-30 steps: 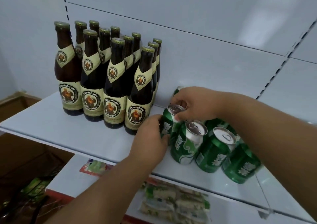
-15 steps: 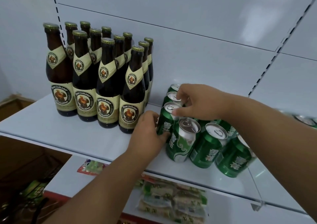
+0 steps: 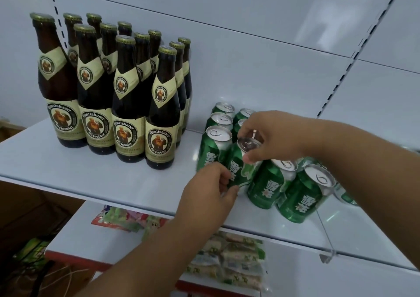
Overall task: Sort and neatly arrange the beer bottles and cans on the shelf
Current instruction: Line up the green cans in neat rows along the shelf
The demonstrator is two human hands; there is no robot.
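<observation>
Several brown beer bottles [image 3: 127, 105] with cream labels stand in rows at the left of the white shelf [image 3: 91, 174]. To their right stand several green cans. My right hand [image 3: 270, 137] grips the silver top of one green can [image 3: 238, 167] at the front of the second column. My left hand [image 3: 211, 190] pinches the same can low on its side. Another green can [image 3: 210, 151] stands just left of it, with more behind. Two further cans [image 3: 302, 196] stand to the right, partly under my right arm.
The white back panel rises right behind the bottles and cans. A lower shelf [image 3: 75, 235] holds snack packets [image 3: 227, 265]. A cardboard box and dark clutter sit at the lower left. A clear divider edge [image 3: 327, 240] crosses the shelf at the right.
Both hands have shifted from the left-column can to the can one column right, front row. The view moved closer, and the left column now shows three cans in line.
</observation>
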